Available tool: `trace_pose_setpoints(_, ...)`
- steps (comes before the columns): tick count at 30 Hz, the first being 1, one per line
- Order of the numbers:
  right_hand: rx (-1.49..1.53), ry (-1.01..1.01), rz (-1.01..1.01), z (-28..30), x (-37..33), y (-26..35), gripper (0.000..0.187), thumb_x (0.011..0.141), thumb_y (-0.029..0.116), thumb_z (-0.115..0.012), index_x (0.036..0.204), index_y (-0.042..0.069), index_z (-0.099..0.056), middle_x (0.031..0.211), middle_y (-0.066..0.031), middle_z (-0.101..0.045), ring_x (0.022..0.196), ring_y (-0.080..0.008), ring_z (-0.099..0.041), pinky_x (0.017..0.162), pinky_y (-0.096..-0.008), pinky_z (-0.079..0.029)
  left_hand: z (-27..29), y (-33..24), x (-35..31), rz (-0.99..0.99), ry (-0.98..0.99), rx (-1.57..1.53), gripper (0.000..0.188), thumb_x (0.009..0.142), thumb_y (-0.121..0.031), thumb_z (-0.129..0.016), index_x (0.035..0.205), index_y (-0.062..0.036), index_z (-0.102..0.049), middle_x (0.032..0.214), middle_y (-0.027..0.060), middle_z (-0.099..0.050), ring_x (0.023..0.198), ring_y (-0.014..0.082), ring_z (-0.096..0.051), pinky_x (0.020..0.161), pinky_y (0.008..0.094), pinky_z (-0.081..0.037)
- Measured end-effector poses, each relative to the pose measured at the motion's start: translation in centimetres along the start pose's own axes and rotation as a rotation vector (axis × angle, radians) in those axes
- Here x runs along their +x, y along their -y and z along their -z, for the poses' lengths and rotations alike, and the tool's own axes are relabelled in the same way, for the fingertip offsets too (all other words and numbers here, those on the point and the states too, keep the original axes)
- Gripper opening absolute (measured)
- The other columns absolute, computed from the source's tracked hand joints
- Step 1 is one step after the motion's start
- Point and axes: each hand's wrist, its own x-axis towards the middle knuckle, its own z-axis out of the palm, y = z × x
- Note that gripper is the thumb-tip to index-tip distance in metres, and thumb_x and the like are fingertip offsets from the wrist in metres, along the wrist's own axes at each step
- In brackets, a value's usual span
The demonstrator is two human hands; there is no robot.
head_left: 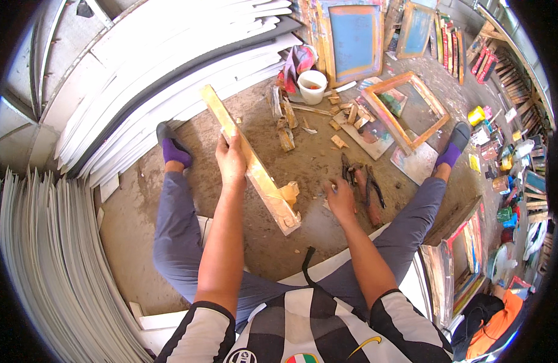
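My left hand [230, 158] grips a long wooden strip [255, 166] by its side, a little above the middle. The strip slants from upper left to lower right. At its lower end a brownish-yellow piece, perhaps peeling tape, sticks out [289, 192]. My right hand [341, 198] is off the strip, its fingers curled together; whatever is in them, if anything, I cannot make out. Just beyond it lie dark-jawed pliers [348, 169] and another hand tool with dark handles [374, 186], on the ground beside a reddish-brown handle [373, 212].
An empty wooden frame [406, 112] lies ahead on the right, near wood scraps [351, 115] and a white bucket [312, 86]. Blue-meshed screen frames [354, 42] lean behind. Stacked white sheets [188, 54] line the left. Paint containers [476, 115] crowd the right.
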Motion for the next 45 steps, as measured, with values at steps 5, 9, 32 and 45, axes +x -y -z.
trace_pose_setpoints(5, 0.563, 0.342, 0.303, 7.9, 0.2, 17.8, 0.042, 0.094, 0.033, -0.068, 0.12, 0.001, -0.064, 0.109, -0.023, -0.068, 0.104, -0.0396, -0.065, 0.091, -0.0437, -0.052, -0.6, -0.1, -0.1, 0.051, -0.04, 0.033, 0.06, 0.101, -0.03, -0.057, 0.148, 0.0021, -0.037, 0.13, 0.0186, -0.057, 0.113, 0.0254, -0.059, 0.095, 0.0376, -0.047)
trace_pose_setpoints(9, 0.085, 0.303, 0.449, 8.1, -1.7, 20.7, 0.033, 0.089, 0.026, -0.07, 0.106, -0.002, -0.064, 0.101, -0.0225, -0.067, 0.095, -0.041, -0.065, 0.083, -0.0464, -0.052, -0.9, -0.7, -0.3, 0.091, -0.013, 0.03, 0.062, 0.103, -0.033, -0.053, 0.15, -0.0008, -0.029, 0.133, 0.0196, -0.053, 0.114, 0.0262, -0.057, 0.095, 0.04, -0.046)
trace_pose_setpoints(32, 0.777, -0.24, 0.065, 5.5, -2.9, 18.9, 0.02, 0.098, 0.021, -0.067, 0.095, 0.002, -0.06, 0.075, -0.0031, -0.06, 0.068, -0.0075, -0.053, 0.061, -0.0268, -0.044, -1.0, 0.0, 0.6, 0.057, -0.051, 0.116, 0.061, 0.105, -0.047, -0.039, 0.13, 0.0077, -0.053, 0.116, 0.0203, -0.063, 0.106, 0.0284, -0.061, 0.092, 0.0395, -0.047)
trace_pose_setpoints(45, -0.173, 0.006, 0.512, 6.0, -2.5, 23.7, 0.018, 0.085, 0.017, -0.072, 0.092, 0.003, -0.063, 0.085, -0.0147, -0.061, 0.081, -0.0358, -0.063, 0.071, -0.0476, -0.051, -1.6, 0.5, 0.7, 0.058, -0.114, 0.123, 0.06, 0.106, -0.046, -0.036, 0.129, 0.0068, -0.054, 0.118, 0.0242, -0.063, 0.109, 0.0335, -0.061, 0.095, 0.0415, -0.046)
